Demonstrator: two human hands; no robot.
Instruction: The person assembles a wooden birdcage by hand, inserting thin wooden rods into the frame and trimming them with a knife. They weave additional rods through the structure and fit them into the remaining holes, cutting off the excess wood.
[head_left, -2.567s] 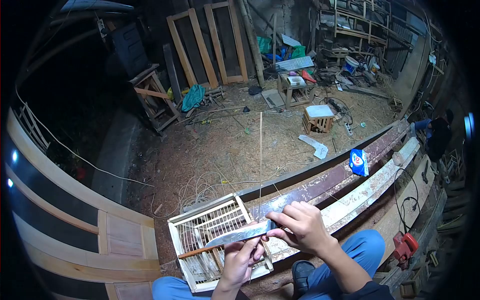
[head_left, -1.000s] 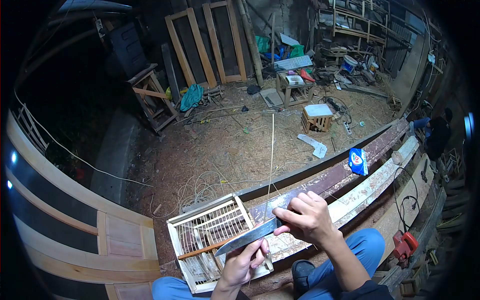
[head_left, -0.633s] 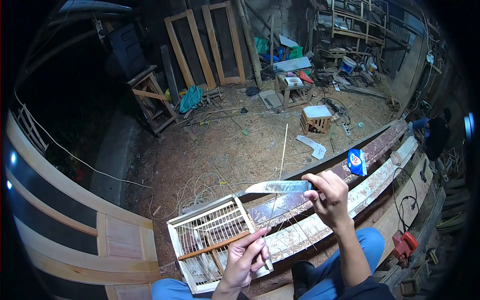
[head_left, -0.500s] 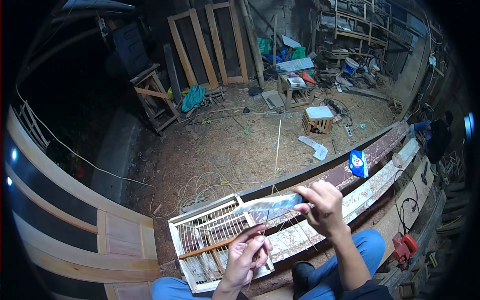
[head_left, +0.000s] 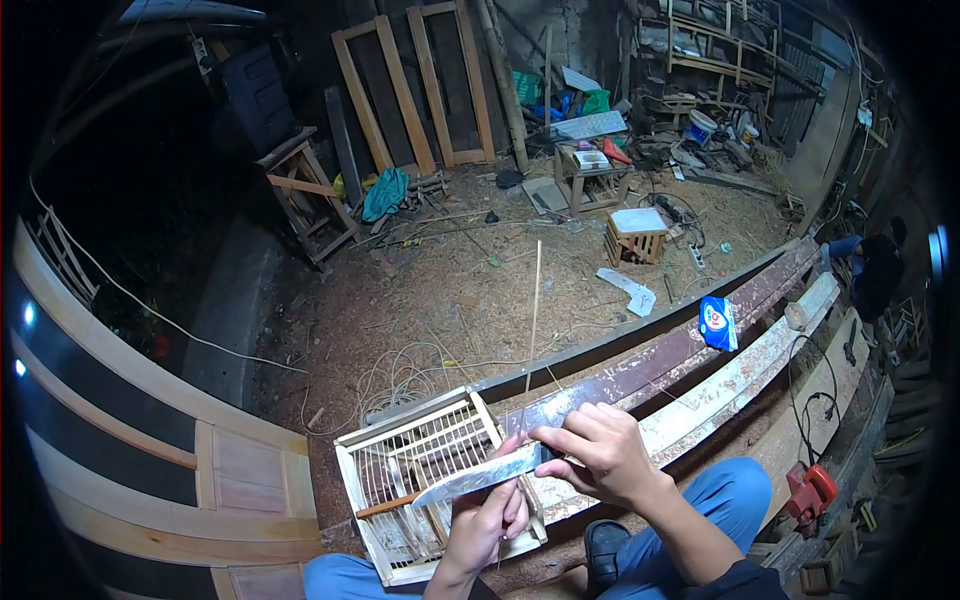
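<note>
Head view: left hand (head_left: 485, 520) pinches thin stick (head_left: 534, 300) upright; right hand (head_left: 600, 455) clamped on knife (head_left: 470, 480), blade across stick near the fingers, likely for control.

Left hand (head_left: 485, 520) and right hand (head_left: 595, 455) are bare, with blue trousers (head_left: 720, 490), dark top (head_left: 745, 585), dark shoe (head_left: 605, 545).

The knife (head_left: 478, 477) has a long, dull grey blade lying nearly flat, tip pointing left and slightly down, with its handle hidden in the right hand (head_left: 595, 455). The stick (head_left: 532, 320) is thin, pale and straight. It stands almost upright from the left hand (head_left: 485, 520) and meets the blade near its handle end.
</note>
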